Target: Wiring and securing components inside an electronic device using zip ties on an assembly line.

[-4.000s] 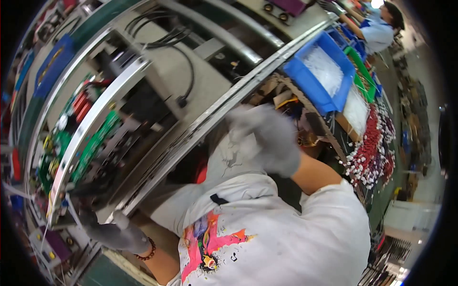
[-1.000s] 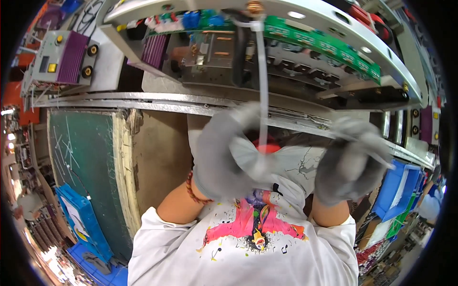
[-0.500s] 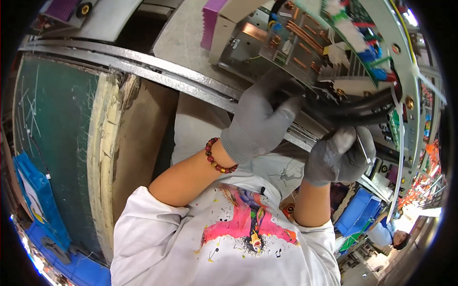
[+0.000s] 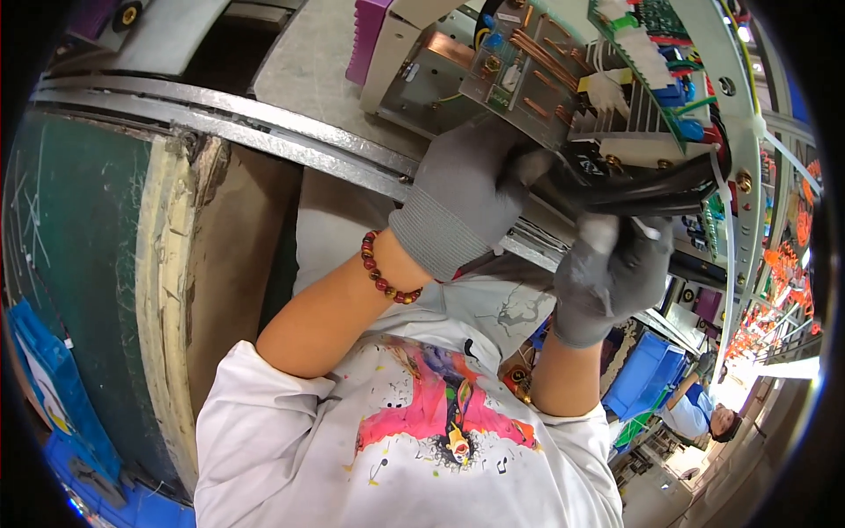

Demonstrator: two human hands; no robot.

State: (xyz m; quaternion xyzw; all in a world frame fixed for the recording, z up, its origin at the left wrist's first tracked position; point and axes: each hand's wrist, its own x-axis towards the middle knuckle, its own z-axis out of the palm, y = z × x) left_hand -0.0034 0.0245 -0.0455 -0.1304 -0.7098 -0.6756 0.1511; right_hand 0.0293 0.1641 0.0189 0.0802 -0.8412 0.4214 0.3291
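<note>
Thick black cables point(image 4: 656, 195) run along the near side of an opened electronics unit with bare circuit boards point(image 4: 519, 75). Around the left end of these cables, my left hand point(image 4: 466, 198), in a grey glove, is closed; its fingertips are partly hidden. Just below the bundle my right hand point(image 4: 612, 273), also gloved, is curled with the fingers pinched. A short piece of a white cable tie point(image 4: 648, 231) shows between them. Another white cable tie point(image 4: 729, 255) circles the right end of the cables, and its long tail hangs down.
A metal rail point(image 4: 229, 107) forms the bench's near edge. Silver heatsink fins point(image 4: 629, 132) stand close behind the cables. At left is a scratched green board point(image 4: 97, 246), with a blue bag point(image 4: 62, 378) beside it. A blue bin point(image 4: 647, 374) and a person point(image 4: 695, 412) appear lower right.
The view has shifted slightly, so the unit appears further left. My right hand has turned and risen against the cables; less of the white tie shows. My left hand keeps its hold.
</note>
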